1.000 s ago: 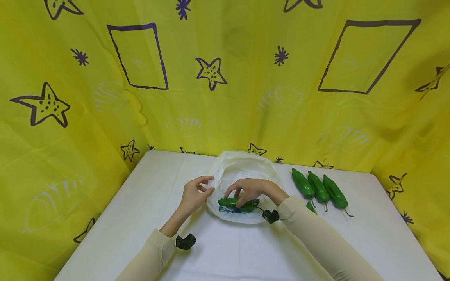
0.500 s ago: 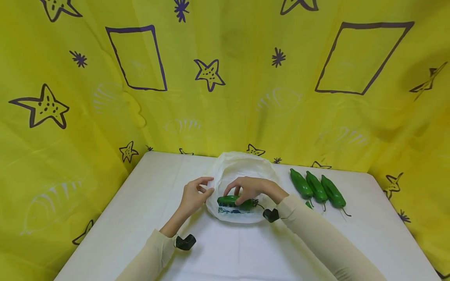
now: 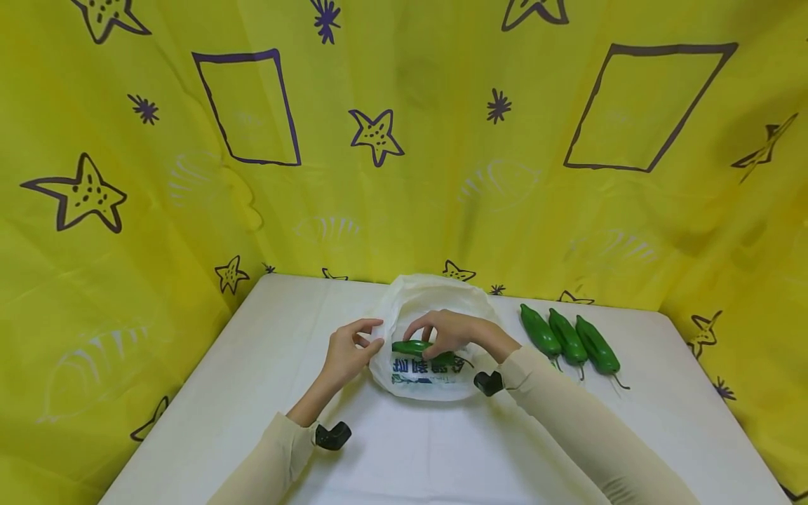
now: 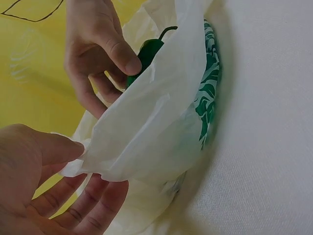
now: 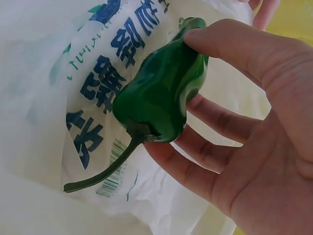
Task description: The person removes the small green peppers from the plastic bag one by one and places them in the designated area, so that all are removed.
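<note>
A whitish plastic bag (image 3: 413,287) lies on the table with its mouth spread toward me. At its left edge my left hand (image 3: 348,353) pinches the rim between thumb and fingers; the left wrist view shows the thin film (image 4: 132,132) in that grip. Inside the mouth, my right hand (image 3: 449,331) holds a green pepper (image 3: 413,347) with a long curved stem. The right wrist view shows the thumb on one side of the pepper (image 5: 151,93) and fingers on the other. Dark blue characters and a barcode are printed on the bag behind it.
Three more green peppers (image 3: 568,337) lie side by side at the table's (image 3: 644,421) back right, stems toward me, close beyond my right sleeve (image 3: 568,421). A yellow curtain (image 3: 429,196) with drawn starfish hangs behind and along the sides.
My right hand has lifted the pepper slightly upward in the view, uncovering more print on the bag. A green tip by the right sleeve is no longer visible. My left hand keeps its grip.
</note>
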{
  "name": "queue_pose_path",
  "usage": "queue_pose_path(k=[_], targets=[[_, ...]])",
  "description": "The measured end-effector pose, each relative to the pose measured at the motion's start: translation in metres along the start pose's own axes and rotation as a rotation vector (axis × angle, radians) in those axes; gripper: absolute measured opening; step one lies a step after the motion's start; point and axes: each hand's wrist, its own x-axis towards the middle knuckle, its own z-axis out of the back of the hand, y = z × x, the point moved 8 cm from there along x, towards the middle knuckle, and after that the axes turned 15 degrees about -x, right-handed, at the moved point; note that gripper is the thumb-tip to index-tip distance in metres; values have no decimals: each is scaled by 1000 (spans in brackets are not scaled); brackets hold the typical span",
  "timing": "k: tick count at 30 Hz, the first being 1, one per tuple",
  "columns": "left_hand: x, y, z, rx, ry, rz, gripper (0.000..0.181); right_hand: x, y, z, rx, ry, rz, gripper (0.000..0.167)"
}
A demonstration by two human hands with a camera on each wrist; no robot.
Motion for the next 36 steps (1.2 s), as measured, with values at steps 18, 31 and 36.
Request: queue_pose_path(k=[18, 31, 36], targets=[[1, 1, -1, 13, -6, 6, 33, -15, -17, 22, 38, -166, -11, 43], [1, 1, -1, 17, -14, -4, 33, -28, -27, 39, 106, -322, -51, 46], [1, 1, -2, 25, -10, 1, 32, -31, -29, 43, 140, -385, -54, 49]])
